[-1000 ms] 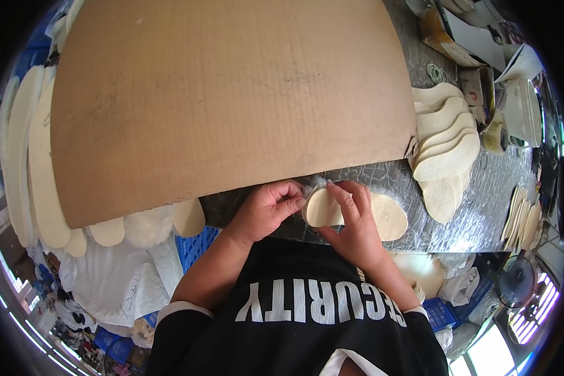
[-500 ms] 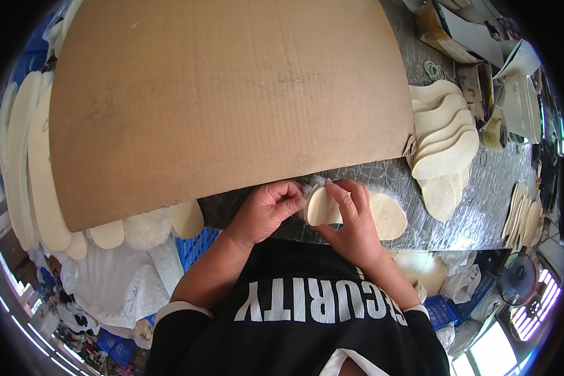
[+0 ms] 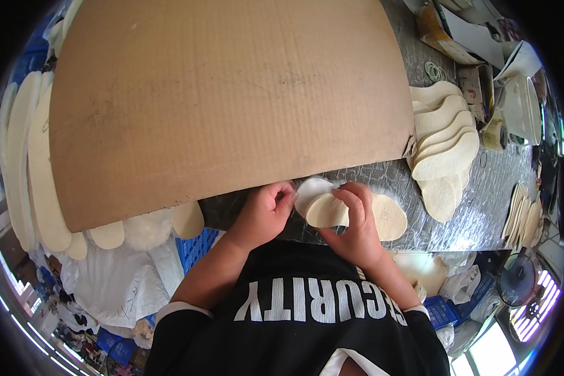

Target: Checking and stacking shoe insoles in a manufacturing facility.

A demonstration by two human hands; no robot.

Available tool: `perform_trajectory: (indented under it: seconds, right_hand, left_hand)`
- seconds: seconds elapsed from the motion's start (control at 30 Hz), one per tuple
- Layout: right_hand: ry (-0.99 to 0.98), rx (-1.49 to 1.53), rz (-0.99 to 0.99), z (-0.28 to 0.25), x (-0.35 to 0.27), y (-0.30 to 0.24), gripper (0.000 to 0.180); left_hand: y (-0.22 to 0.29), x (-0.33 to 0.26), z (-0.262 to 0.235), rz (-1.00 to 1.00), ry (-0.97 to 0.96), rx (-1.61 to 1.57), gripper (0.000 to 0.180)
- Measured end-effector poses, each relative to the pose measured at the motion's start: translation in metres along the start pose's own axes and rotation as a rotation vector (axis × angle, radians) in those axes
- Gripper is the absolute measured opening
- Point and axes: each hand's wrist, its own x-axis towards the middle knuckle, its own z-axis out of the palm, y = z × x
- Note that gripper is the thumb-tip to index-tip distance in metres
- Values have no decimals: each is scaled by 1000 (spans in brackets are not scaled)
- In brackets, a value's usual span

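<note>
**Fingers of both hands pinch a pale insole at the near edge of the bench**

Fingers of the left hand are curled together and nip the left end of a cream insole piece, where a thin white layer lifts away from it. On the other side, the right hand lies over the same piece, its fingertips pressed down on the top face and the thumb tucked beneath, so the grip is closed on it. That piece is held just above the near edge of the grey worktop, roughly at its middle, and overlaps a second cream insole lying flat beside the right hand.

A large sheet of brown cardboard covers most of the worktop's far and left parts; its near edge runs just beyond the knuckles of both hands. Rounded ends of more cream insoles stick out from under the cardboard's near left corner. Long pale soles lie in a row along the left edge. A fanned stack of insoles sits toward the right side, touching the cardboard's right corner, and another thin stack stands near the right edge. Blue crates show below the bench, at the person's left.
</note>
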Motion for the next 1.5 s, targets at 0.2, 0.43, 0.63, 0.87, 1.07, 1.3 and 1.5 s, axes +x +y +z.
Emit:
perform_trajectory:
  seconds: [0.2,0.43,0.63,0.87,1.07,1.3,1.5]
  right_hand:
    - [-42,2,13,-1,1,0,70]
    - [-60,5,20,-2,1,-1,72]
    - [-61,32,36,-4,1,-1,72]
    - [-96,40,43,-7,2,-2,73]
    - [-107,28,39,-6,1,-1,74]
    - [-105,26,32,-6,0,-1,73]
    - [-102,28,38,-6,1,-1,73]
  left_hand:
    - [7,0,-4,153,-80,71,6]
    - [11,2,-3,134,-110,-71,9]
    - [11,2,-3,98,-136,-123,10]
    - [15,2,-4,75,-184,-165,10]
    - [13,1,-4,47,-190,-179,10]
    - [8,1,-3,6,-189,-179,8]
    - [12,2,-3,32,-192,-136,8]
